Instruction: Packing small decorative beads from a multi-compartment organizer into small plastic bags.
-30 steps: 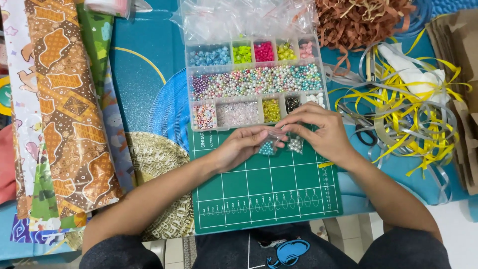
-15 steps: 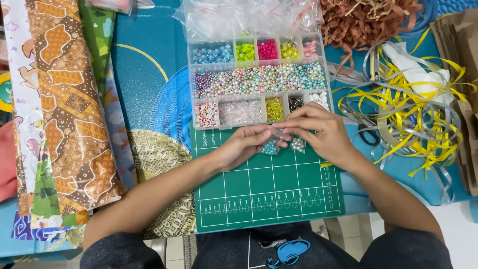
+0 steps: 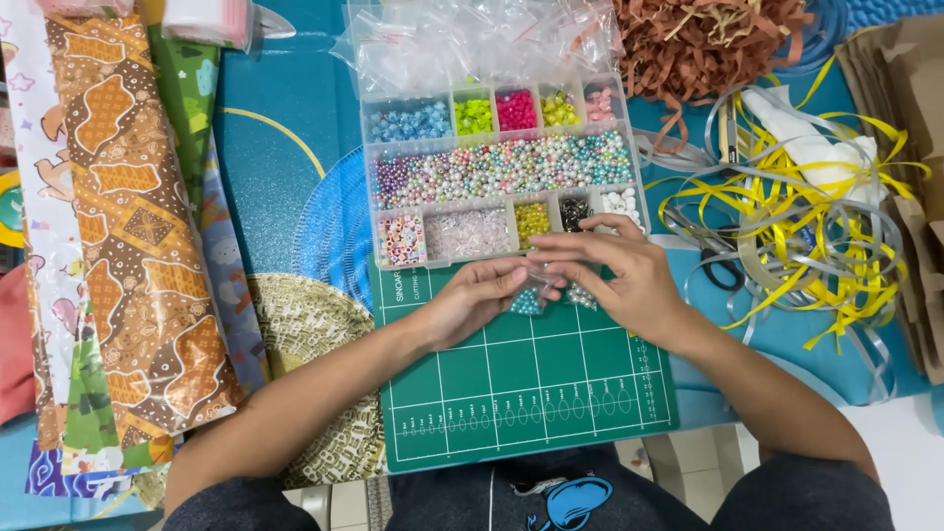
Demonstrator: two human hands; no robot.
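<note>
Head view, the only one I had. The left hand (image 3: pixel 479 298) and right hand (image 3: pixel 618 272) met over the top edge of the green cutting mat (image 3: pixel 531 393), just below the bead organiser box (image 3: pixel 501 167). Between them they held a small clear bag of beads (image 3: pixel 532 296), pale blue-green beads bunched at its bottom. Left fingers were pressed together, thumb and fingertips pinching the bag's upper edge. Right fingers curled inward, tips pinching the same upper edge from the other side. A second small bag of pearly beads (image 3: pixel 580 295) sat just under the right hand, touching it; I couldn't tell whether it was gripped or only lying on the mat.

The box lay open, its long middle compartment full of mixed pastel pearls, smaller compartments above and below with blue, green, pink, yellow and white beads. A heap of empty clear zip bags (image 3: pixel 472 39) lay on the box's far side. To the right: shredded brown paper (image 3: pixel 708 39), a tangle of yellow and silver ribbon (image 3: pixel 806 206), black-handled scissors (image 3: pixel 716 264) partly under the ribbon, brown paper bags (image 3: pixel 910 147) at the edge. To the left: rolls of patterned wrapping paper (image 3: pixel 128 216) on the blue table covering (image 3: pixel 285 157).
</note>
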